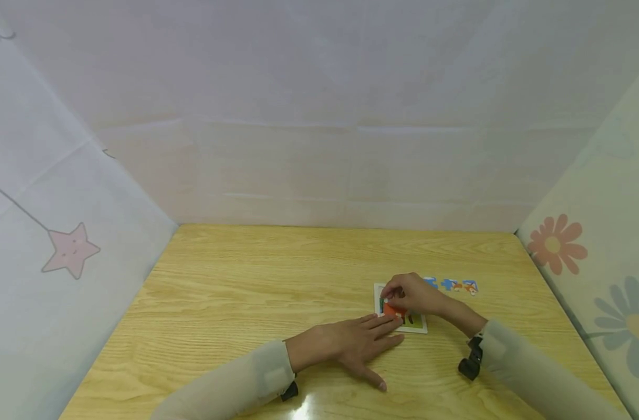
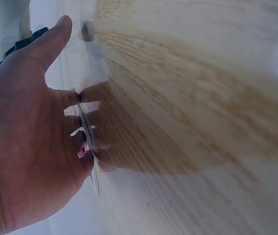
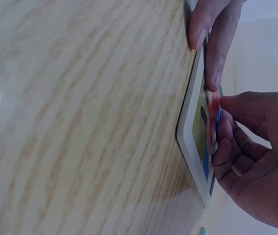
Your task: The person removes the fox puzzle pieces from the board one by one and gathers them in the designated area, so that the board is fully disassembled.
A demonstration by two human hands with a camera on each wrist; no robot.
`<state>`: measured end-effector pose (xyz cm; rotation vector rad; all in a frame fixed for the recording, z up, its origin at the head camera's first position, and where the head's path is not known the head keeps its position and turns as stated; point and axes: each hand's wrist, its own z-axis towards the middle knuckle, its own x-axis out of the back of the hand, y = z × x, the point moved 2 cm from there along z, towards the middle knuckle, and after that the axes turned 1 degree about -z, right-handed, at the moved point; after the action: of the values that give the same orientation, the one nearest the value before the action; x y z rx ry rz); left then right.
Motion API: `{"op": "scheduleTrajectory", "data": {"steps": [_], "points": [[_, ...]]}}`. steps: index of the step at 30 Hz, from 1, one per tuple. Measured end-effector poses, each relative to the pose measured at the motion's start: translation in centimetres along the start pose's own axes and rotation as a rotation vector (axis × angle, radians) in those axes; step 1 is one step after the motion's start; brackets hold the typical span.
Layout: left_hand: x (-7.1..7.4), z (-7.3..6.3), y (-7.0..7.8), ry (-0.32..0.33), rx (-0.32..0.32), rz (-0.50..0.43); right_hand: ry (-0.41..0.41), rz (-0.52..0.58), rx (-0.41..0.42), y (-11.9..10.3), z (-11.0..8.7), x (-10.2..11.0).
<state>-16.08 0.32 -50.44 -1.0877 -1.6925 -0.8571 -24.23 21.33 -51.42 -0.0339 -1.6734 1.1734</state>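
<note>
A white-framed puzzle board [image 1: 418, 329] lies flat on the table, with a green and orange-red picture inside its border. My left hand [image 1: 363, 344] is spread flat, its straight fingertips resting on the board's near left part. In the left wrist view the palm of the left hand [image 2: 31, 137] faces the camera, and the board's edge [image 2: 97, 186] shows past the fingers. Over the board, my right hand [image 1: 416, 293] bends its fingers and pinches a puzzle piece [image 3: 219, 116] at the picture. The fingers and thumb hide much of that piece.
Loose puzzle pieces lie just right of the board: a blue one [image 1: 430, 282] partly behind the right hand, another blue one [image 1: 448, 284], and one with an orange animal [image 1: 470, 286]. The wooden table [image 1: 245, 274] is bordered by pale cloth walls [image 1: 298, 175].
</note>
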Motion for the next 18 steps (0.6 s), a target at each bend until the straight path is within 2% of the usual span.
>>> {"op": "scheduleTrajectory", "data": {"steps": [6,18], "points": [[0.07,0.03,-0.06,0.003,-0.005,0.004,0.005,0.005,-0.008,-0.05,-0.07,0.09],[0.00,0.03,0.02,-0.002,-0.002,0.028,0.025,0.055,0.027,0.61,-0.14,0.04]]}}
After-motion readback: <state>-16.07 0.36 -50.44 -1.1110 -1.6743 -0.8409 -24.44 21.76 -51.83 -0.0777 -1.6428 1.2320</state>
